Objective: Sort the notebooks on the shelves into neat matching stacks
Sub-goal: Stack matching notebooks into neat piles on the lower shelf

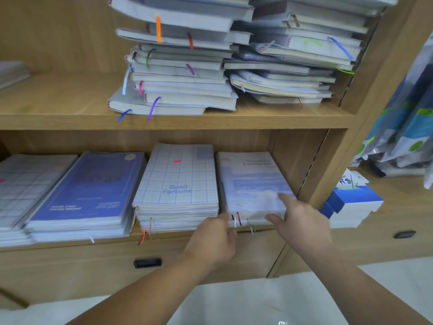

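On the lower shelf lie several flat stacks: a pale grid stack [21, 184] at far left, a dark blue stack [89, 191], a "Good Fortune" grid stack [178, 181], and a pale sky-print stack [253, 181] at the right. My left hand [213, 240] touches the sky-print stack's front left corner, fingers curled against its edge. My right hand [297, 219] rests on its front right corner, index finger on the top cover and thumb at the front edge. On the upper shelf sit two tall untidy piles of notebooks [178, 64] [293, 52] with coloured ribbon markers.
A wooden side panel [311, 170] closes the shelf just right of the sky-print stack. Blue and white boxes [351, 202] sit on the neighbouring counter, with plastic-wrapped packs [403, 127] behind. A drawer handle [147, 263] is below the shelf. Another small stack [11, 72] lies upper left.
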The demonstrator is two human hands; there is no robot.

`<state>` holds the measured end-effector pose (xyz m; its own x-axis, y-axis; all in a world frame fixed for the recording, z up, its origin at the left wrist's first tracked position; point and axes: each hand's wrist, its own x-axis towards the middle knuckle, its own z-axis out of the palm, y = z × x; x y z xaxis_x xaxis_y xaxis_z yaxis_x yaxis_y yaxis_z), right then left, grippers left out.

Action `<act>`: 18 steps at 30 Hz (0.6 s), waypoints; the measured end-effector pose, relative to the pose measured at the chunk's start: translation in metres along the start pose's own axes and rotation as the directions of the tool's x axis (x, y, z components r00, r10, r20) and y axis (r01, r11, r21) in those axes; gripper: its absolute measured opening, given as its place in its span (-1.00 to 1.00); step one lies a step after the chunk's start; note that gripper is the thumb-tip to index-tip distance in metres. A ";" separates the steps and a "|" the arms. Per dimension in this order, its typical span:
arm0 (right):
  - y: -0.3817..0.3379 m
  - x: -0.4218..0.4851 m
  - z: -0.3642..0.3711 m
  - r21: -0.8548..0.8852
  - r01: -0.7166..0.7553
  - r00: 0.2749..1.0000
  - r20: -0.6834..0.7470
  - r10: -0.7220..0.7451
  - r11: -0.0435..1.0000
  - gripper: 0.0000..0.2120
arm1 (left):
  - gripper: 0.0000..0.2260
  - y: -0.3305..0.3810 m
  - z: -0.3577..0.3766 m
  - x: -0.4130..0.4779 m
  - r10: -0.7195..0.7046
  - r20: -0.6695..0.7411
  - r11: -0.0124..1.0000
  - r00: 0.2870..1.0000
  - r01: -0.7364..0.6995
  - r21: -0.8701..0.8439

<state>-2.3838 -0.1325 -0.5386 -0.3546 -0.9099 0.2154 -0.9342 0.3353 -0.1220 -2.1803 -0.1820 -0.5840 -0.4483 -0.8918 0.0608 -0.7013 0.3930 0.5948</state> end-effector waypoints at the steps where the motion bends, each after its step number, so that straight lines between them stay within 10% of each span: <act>1: -0.006 -0.002 0.002 0.025 0.077 0.997 -0.009 -0.077 0.997 -0.58 | -0.86 -0.001 -0.006 -0.003 0.029 0.015 1.000 0.999 -0.029 -0.003; 6: -0.055 0.005 0.014 0.387 0.147 0.981 0.060 -0.184 0.910 -0.52 | -0.82 -0.013 -0.061 -0.019 0.156 -0.052 0.985 0.986 -0.151 0.085; 11: -0.098 0.026 0.021 0.416 -0.010 0.959 0.260 -0.108 0.909 -0.33 | -0.74 -0.062 -0.131 -0.029 -0.101 -0.424 0.980 0.900 0.162 0.112; 18: -0.114 0.033 0.021 0.385 0.128 0.936 0.257 -0.239 0.914 -0.58 | -0.58 -0.123 -0.134 -0.033 -0.243 -0.230 0.945 0.942 0.283 0.161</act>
<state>-2.2880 -0.2063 -0.5380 -0.0988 -0.9949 -0.0180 -0.8841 0.0960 -0.4573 -2.0047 -0.2308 -0.5513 -0.1248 -0.9874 0.0971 -0.8793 0.1554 0.4503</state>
